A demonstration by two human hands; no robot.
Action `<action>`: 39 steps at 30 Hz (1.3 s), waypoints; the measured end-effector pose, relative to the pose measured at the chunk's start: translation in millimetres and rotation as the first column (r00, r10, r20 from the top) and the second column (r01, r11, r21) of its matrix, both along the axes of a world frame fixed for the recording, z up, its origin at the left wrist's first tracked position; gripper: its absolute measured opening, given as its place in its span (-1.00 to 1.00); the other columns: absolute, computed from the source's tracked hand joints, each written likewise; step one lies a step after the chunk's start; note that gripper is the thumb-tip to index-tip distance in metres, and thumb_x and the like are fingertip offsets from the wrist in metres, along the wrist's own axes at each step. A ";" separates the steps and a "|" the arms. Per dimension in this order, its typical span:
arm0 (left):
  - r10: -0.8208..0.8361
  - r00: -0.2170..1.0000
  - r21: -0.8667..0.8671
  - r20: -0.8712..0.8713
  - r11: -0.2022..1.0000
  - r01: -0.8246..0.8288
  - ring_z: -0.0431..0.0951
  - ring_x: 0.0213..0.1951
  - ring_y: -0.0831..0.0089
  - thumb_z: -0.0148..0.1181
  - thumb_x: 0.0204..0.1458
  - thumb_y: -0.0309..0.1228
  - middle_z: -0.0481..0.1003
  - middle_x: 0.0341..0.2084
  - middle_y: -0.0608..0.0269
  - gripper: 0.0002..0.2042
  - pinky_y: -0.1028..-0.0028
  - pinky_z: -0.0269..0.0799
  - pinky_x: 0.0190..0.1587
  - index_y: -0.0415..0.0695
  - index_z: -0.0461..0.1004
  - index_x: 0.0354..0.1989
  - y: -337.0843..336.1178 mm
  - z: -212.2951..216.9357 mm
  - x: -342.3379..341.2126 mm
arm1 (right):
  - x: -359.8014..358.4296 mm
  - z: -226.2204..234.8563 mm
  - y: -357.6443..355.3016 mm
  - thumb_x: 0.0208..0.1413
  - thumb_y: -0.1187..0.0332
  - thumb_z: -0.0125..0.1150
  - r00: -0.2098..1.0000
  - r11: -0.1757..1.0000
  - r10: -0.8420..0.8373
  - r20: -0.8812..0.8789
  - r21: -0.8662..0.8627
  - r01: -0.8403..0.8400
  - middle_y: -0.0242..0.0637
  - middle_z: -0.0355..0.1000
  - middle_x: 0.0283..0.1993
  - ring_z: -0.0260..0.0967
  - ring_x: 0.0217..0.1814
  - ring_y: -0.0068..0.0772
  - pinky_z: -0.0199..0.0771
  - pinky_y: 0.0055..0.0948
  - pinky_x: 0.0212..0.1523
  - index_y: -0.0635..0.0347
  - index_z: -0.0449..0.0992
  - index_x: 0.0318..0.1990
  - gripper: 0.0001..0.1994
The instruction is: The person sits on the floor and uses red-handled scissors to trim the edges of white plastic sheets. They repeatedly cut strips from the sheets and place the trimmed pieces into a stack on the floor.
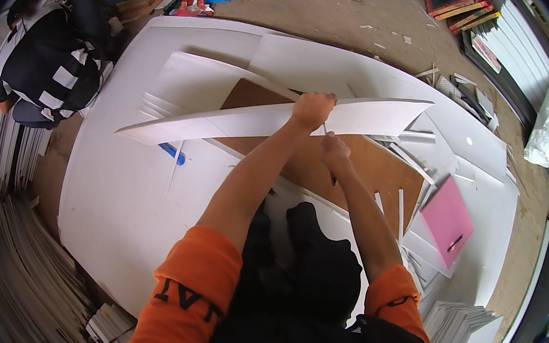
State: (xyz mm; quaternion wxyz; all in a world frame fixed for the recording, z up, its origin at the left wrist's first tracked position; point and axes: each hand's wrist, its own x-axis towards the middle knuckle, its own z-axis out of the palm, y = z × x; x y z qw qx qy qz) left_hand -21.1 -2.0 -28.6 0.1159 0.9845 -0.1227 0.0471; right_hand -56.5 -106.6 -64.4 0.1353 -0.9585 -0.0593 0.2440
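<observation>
A long white board strip is held up on edge, tilted, above a brown board. Near the strip's middle, my left hand is closed over its upper edge. Just to the right and nearer, my right hand is wrapped round a slim cutter. Its thin tip points up to the strip's lower edge, and a dark handle end sticks out below the fist. Whether the tip touches the strip I cannot tell.
Large white sheets lie beneath everything. A pink sheet with a small dark tool sits right, among white offcuts. A blue object lies left. Another person crouches far left, beside stacked strips.
</observation>
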 end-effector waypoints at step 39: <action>-0.062 0.989 -0.099 -0.135 0.994 0.049 0.46 -0.34 0.15 0.12 -0.16 -0.35 0.45 -0.48 0.05 -0.82 0.28 0.38 -0.29 -0.18 0.44 -0.42 4.8 13.9 15.5 | 2.7 -4.5 4.3 -0.02 0.36 -0.13 0.998 0.999 0.018 -0.065 -0.026 -0.020 -0.02 0.34 -0.14 0.33 -0.09 -0.12 0.36 -0.28 -0.16 0.38 0.33 -0.19 -0.71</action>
